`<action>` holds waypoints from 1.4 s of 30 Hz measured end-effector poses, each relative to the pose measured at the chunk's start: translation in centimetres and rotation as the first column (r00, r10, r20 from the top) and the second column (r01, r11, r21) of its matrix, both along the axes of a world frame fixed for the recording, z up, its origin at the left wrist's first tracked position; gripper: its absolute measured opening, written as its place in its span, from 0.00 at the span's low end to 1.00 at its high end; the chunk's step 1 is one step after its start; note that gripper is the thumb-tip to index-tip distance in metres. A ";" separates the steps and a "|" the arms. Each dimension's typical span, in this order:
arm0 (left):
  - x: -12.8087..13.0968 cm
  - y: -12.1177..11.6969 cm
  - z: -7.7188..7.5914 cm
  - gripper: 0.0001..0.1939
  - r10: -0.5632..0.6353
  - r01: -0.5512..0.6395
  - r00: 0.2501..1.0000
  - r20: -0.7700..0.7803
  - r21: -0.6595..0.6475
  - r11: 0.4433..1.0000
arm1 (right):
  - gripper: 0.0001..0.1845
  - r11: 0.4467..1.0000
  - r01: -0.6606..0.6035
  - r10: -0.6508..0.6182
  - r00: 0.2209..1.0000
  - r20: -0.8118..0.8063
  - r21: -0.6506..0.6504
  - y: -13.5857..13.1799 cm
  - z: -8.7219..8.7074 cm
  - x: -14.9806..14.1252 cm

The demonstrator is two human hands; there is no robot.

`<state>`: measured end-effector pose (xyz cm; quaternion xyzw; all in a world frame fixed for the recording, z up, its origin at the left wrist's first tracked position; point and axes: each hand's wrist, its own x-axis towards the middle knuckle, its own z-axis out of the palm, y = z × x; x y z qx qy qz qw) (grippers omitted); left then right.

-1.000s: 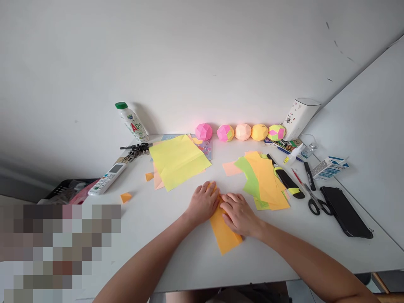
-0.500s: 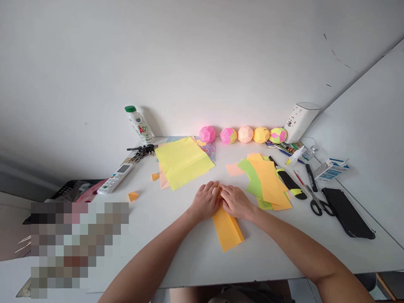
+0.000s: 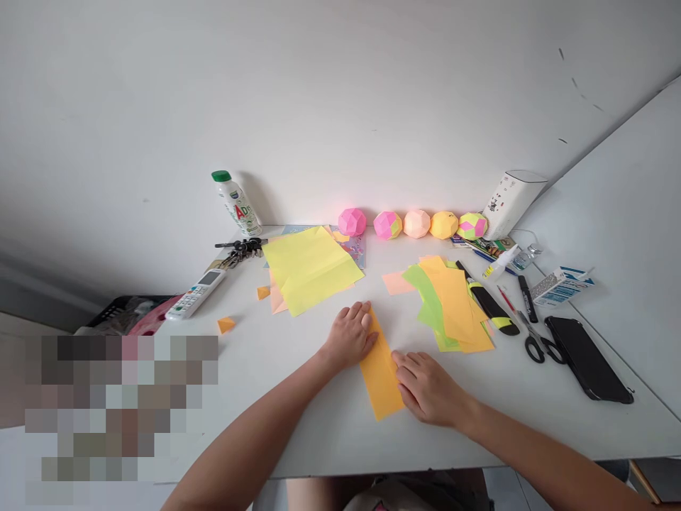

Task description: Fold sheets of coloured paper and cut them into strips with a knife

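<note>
Both left hand (image 3: 348, 335) and right hand (image 3: 430, 388) touch orange paper (image 3: 379, 387), grips unclear; the right slides toward the desk's (image 3: 324, 440) near edge, likely creasing.

The letters "AD" read clearly on the white, green-capped bottle (image 3: 237, 204).

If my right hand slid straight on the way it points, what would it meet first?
Probably your left hand, across the long orange rectangular paper your right hand touches, though exact depth is unclear.
</note>
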<state>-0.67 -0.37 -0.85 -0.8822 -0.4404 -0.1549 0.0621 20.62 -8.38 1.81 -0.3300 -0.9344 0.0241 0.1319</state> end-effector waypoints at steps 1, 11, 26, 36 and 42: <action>0.0 0.0 0.0 0.13 0.002 -0.002 1.000 -0.003 -0.001 1.000 | 0.10 1.000 -0.005 0.005 1.000 -0.001 -0.008 -0.9 0.1 0.4; 0.6 -0.6 0.5 0.29 0.020 -0.024 0.998 -0.060 -0.066 0.998 | 0.08 0.998 0.022 -0.027 0.995 -0.093 -0.052 -7.4 0.5 2.3; -0.8 0.2 -0.2 0.19 0.032 -0.025 0.995 0.092 -0.077 0.997 | 0.18 0.495 0.833 -0.863 0.503 0.034 0.247 7.0 0.7 16.1; 0.6 -1.4 -1.2 0.31 0.076 -0.075 0.997 0.002 -0.112 0.991 | 0.25 0.534 0.838 -0.821 0.546 -0.166 0.111 6.6 0.6 16.1; 0.7 -1.8 -0.6 0.30 0.040 -0.039 0.999 0.006 -0.114 0.993 | 0.20 0.834 0.524 -0.551 0.782 -0.291 -0.171 -0.8 2.3 14.3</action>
